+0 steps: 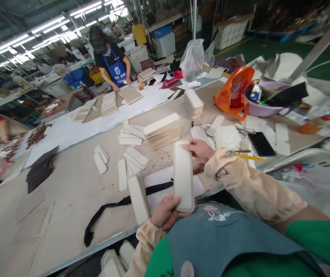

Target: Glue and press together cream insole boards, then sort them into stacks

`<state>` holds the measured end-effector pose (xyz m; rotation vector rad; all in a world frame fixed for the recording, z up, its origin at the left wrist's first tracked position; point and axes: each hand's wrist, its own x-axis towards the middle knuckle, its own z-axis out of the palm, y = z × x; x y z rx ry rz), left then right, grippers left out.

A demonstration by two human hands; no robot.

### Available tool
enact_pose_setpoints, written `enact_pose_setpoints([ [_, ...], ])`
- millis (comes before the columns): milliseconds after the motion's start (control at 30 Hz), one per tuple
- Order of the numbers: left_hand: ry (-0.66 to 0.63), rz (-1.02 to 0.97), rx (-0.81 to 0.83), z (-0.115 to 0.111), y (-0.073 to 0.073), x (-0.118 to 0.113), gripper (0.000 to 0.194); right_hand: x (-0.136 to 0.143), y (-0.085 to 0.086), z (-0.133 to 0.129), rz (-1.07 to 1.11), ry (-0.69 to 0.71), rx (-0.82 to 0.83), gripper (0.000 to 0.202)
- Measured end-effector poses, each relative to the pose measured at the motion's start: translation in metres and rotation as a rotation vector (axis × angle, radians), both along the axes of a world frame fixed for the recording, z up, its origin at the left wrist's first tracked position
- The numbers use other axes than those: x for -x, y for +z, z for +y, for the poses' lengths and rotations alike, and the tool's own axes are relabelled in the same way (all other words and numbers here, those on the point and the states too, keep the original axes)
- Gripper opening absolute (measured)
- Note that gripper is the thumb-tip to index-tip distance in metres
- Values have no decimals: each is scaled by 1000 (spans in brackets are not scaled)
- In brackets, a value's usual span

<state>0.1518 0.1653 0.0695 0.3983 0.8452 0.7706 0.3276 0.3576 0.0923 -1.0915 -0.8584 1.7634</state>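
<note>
A long cream panel with rounded corners is held between my two hands, above the front edge of the table. My left hand grips its lower end, thumb on top and fingers underneath. At the upper right edge, my right hand pinches it; some of those fingers are hidden behind it. Just left of my left hand lies a stack of similar panels. A black strip curves over the table beside that stack, and a white sheet lies partly under the held panel.
A tall pile of panels stands beyond my hands, with another pile behind it. To the right are a black phone, a yellow pencil, an orange bag and a purple basin. A co-worker stands across the table.
</note>
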Motion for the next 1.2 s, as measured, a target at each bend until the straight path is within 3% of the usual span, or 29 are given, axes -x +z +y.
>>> enact_pose_setpoints([
  [333,66,286,24,-5,-4,-22,38,-5,-11,4,5,12,-23,42],
  [567,111,413,-82,-6,-7,-28,32,-9,-13,3,15,19,-32,46],
  [1200,14,498,-170,-14,-3,-47,41,-26,-13,-8,12,36,-53,42],
])
